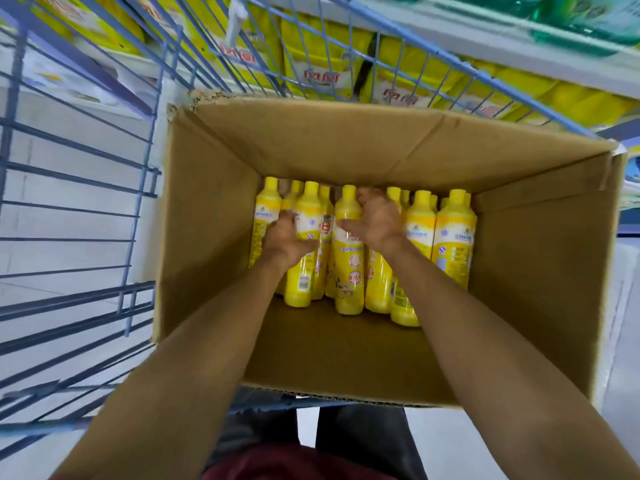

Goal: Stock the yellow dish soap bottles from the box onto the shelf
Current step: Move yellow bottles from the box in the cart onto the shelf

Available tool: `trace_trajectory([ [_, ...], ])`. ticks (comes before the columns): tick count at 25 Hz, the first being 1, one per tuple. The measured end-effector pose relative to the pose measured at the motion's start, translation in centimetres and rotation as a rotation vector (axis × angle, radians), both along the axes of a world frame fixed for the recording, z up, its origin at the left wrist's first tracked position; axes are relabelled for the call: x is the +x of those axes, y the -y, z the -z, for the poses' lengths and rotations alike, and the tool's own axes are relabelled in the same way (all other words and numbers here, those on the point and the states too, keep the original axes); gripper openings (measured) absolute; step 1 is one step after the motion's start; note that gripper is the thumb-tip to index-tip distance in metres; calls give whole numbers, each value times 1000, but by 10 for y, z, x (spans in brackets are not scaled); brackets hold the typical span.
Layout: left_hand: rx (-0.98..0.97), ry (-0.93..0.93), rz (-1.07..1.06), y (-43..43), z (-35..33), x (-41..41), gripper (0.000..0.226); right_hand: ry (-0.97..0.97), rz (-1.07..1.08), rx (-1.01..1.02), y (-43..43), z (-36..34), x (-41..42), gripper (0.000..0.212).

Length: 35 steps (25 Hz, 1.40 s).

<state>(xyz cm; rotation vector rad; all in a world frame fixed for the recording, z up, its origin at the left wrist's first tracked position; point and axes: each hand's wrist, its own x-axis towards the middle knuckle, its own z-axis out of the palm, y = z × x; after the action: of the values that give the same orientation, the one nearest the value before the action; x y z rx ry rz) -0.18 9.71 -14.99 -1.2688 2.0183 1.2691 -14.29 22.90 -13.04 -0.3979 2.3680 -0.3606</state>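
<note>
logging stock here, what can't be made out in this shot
Head view:
- Back-row bottles: hidden behind front bottles; count unclear.
- Front labels: partly covered by left hand and right hand gripping them.
- Shelf packs: blurred, behind cart wire.

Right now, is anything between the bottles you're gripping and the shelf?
Yes. The far wall of the box rises above the bottles, and the cart's blue wire side stands between box and shelf. Lift them over both.
</note>
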Motion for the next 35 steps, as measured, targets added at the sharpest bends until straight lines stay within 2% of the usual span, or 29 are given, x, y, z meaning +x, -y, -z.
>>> trace_trajectory([
  [4, 39, 56, -80, -15, -6, 22, 64, 134, 158, -24, -11, 3, 46, 63],
  [9, 79, 131, -95, -27, -8, 41, 75, 146, 201, 17, -23, 6, 69, 73],
  [13, 188, 193, -116, -41, -8, 51, 69, 180, 217, 86, -34, 4, 84, 81],
  [15, 281, 154, -134, -49, -9, 46, 62, 187, 264, 75, -37, 7, 86, 83],
  [17, 292, 101, -143, -58, -8, 37, 61, 186, 281, 73, -40, 11, 82, 78],
  [20, 250, 31, -150, -62, -8, 31, 74, 176, 255, 91, -43, 12, 77, 76],
  [23, 222, 37, -94, -54, -11, 36, 88, 200, 303, 51, -43, 9, 76, 69],
  [26, 243, 22, -82, -40, -30, 44, 94, 256, 338, 1, -39, -15, 79, 60],
  [29, 267, -42, -124, -33, -75, 51, 76, 238, 353, -94, -33, -55, 83, 61],
  [33, 288, -148, -154, -26, -142, 60, 74, 212, 341, -213, -28, -126, 82, 67],
  [35, 272, -209, -149, -21, -179, 61, 66, 176, 347, -263, -27, -164, 84, 68],
])
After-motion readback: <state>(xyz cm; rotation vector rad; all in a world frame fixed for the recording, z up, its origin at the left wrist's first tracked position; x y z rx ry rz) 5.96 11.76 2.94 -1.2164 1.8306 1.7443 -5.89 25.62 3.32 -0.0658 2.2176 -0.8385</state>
